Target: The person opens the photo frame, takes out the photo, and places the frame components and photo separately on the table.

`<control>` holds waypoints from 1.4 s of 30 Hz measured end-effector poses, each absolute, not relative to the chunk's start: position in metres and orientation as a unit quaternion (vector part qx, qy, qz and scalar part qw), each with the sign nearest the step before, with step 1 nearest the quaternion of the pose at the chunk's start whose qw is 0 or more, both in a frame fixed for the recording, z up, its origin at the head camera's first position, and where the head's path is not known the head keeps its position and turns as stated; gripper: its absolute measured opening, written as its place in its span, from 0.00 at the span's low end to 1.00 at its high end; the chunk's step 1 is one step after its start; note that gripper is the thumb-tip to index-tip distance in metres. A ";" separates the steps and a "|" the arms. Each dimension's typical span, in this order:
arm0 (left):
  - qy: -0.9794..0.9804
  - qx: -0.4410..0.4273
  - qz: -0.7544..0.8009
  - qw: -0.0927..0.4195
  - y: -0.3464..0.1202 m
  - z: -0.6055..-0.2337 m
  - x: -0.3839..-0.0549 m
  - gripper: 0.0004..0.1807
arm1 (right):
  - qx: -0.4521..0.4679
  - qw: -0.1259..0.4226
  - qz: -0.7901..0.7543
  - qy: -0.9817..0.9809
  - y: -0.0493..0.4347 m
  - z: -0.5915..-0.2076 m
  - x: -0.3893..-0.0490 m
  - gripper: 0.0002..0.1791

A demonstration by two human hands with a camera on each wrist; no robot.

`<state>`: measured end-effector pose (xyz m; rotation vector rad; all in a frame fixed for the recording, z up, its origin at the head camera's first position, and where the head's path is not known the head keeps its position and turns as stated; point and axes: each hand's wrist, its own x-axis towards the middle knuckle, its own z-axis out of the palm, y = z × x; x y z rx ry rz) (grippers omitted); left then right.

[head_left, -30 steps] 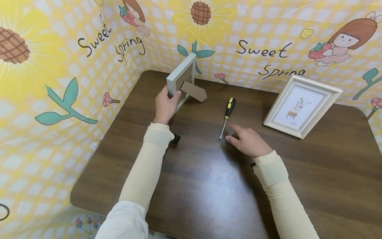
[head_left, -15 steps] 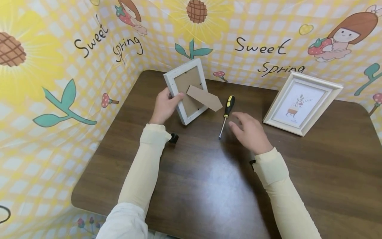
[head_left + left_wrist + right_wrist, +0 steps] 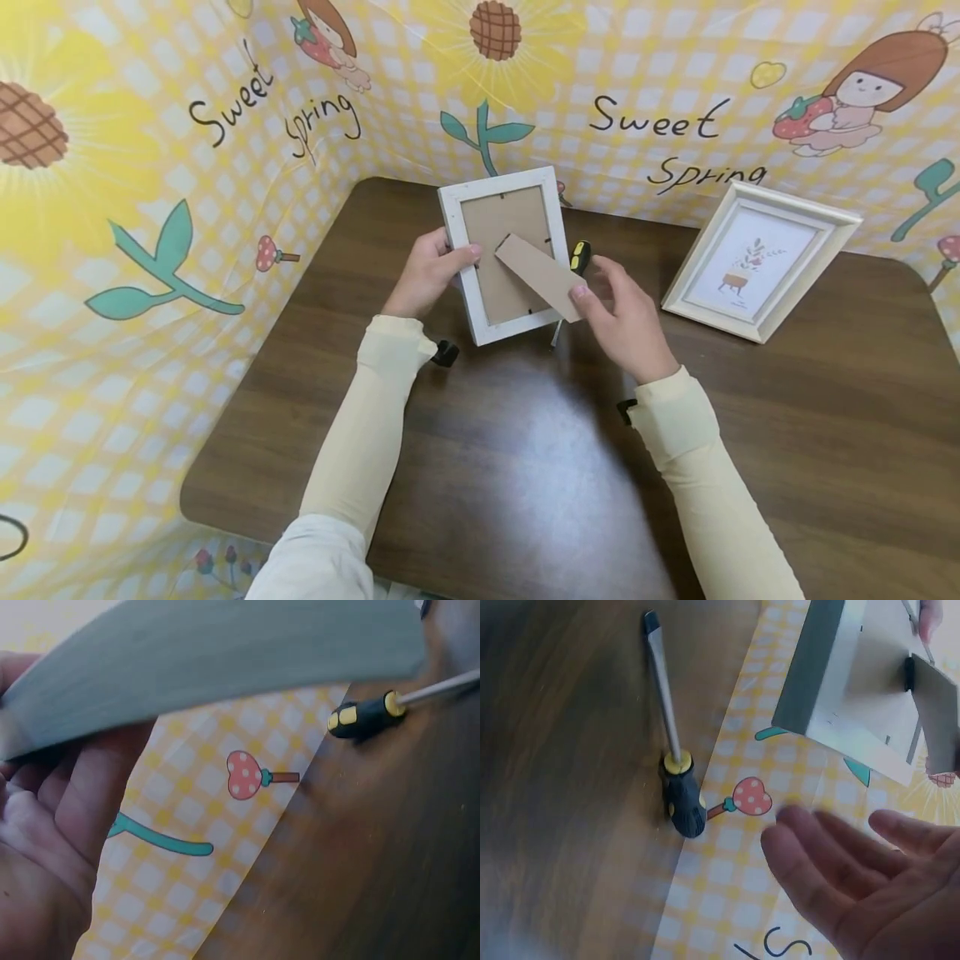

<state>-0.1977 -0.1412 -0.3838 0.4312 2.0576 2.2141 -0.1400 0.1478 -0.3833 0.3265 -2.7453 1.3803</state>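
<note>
My left hand (image 3: 422,277) grips a white picture frame (image 3: 486,287) by its left edge, thumb on the brown backing. The frame is held up off the table, its back towards me. A brown easel stand (image 3: 538,277) sticks out from that backing. My right hand (image 3: 628,327) has its thumb at the stand's free end. In the right wrist view, its other fingers (image 3: 802,862) spread loosely, apart from the frame. Behind the frame lies a black-and-yellow screwdriver (image 3: 580,257), its shaft mostly hidden in the head view; the right wrist view shows it whole.
Another picture frame (image 3: 757,262), cream-coloured with a plant print, stands tilted back at the right of the brown wooden table (image 3: 525,467). A yellow checked cloth (image 3: 420,92) with flower prints hangs behind the table and along its left side.
The left hand has turned the frame's back towards me and brought it right, over the screwdriver. My right hand has moved up slightly, its thumb reaching the stand.
</note>
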 end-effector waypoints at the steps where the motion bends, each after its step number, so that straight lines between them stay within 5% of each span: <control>1: 0.660 0.145 0.735 0.052 -0.140 -0.384 -0.197 0.16 | 0.105 0.016 0.453 -0.885 0.148 -0.384 -0.140 0.35; 12: 0.584 0.163 0.789 0.103 -0.139 -0.386 -0.195 0.09 | 0.120 -0.040 0.456 -0.881 0.145 -0.387 -0.139 0.21; 32: 0.755 0.068 0.623 0.193 -0.164 -0.403 -0.201 0.27 | 0.119 -0.172 0.491 -0.846 0.115 -0.409 -0.137 0.30; 42: 0.783 0.083 0.558 0.264 -0.169 -0.422 -0.202 0.21 | 0.094 -0.227 0.474 -0.846 0.105 -0.426 -0.135 0.27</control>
